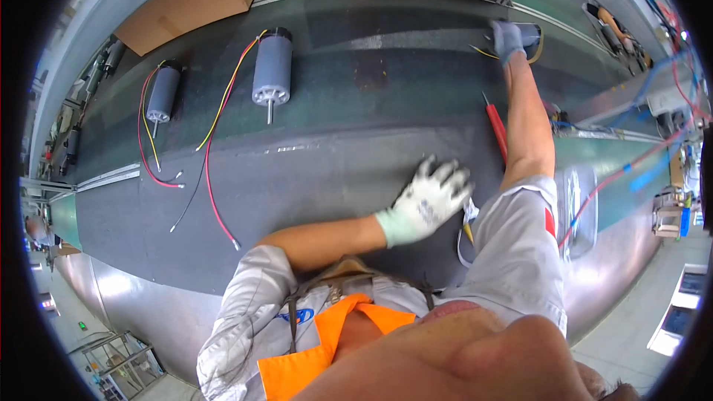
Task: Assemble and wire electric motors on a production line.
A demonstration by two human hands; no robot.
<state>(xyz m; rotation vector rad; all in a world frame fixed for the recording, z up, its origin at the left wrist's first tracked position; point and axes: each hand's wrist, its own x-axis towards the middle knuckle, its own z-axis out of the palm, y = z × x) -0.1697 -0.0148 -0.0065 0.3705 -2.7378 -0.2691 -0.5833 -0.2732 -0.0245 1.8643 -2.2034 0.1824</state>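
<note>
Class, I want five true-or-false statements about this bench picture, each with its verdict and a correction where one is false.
1. The right hand is at a grey motor on the right. True.
2. The left hand grips the red-handled tool. False: the left hand is apart from the red-handled tool, fingers spread.
3. The leftmost motor on the dark mat has its shaft pointing toward the person. True.
4. The collar is blue. False: the collar is orange.
5. A red wire runs from the next motor along. True.
</note>
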